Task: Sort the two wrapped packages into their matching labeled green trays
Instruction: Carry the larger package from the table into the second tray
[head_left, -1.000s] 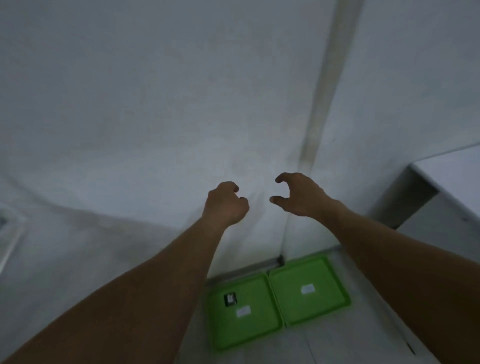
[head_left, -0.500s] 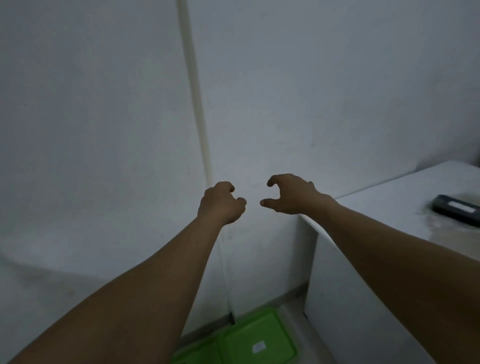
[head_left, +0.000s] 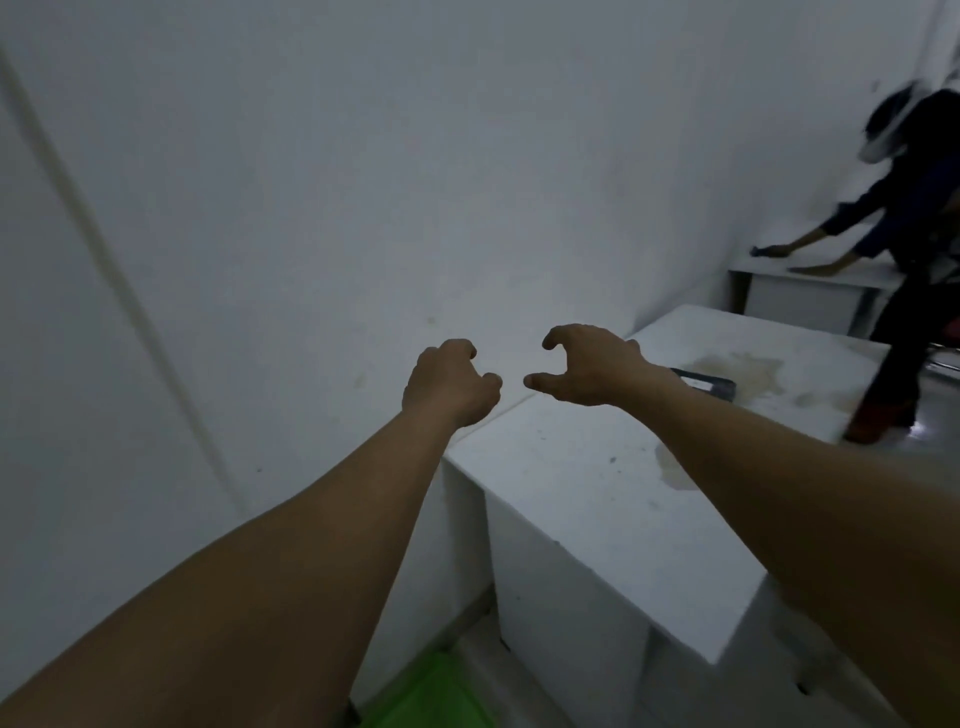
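Observation:
Both my arms reach forward at chest height. My left hand (head_left: 451, 383) is curled into a loose fist with nothing in it. My right hand (head_left: 587, 368) holds nothing, its fingers hooked and apart from the thumb. A dark wrapped package (head_left: 712, 385) lies on the white table (head_left: 597, 483) just beyond my right wrist, partly hidden by it. Only a corner of one green tray (head_left: 441, 691) shows on the floor at the bottom edge, below my left forearm. The other tray and the other package are out of view.
A white wall fills the left and middle, with the table pushed against it. Another person (head_left: 914, 249) in dark clothes leans over a second white table (head_left: 810, 273) at the far right. Stains mark the near table's top.
The view has swung to the right: the green trays have slid down and left almost out of frame, while the table, the dark package and another person have come into view. Both hands keep their pose.

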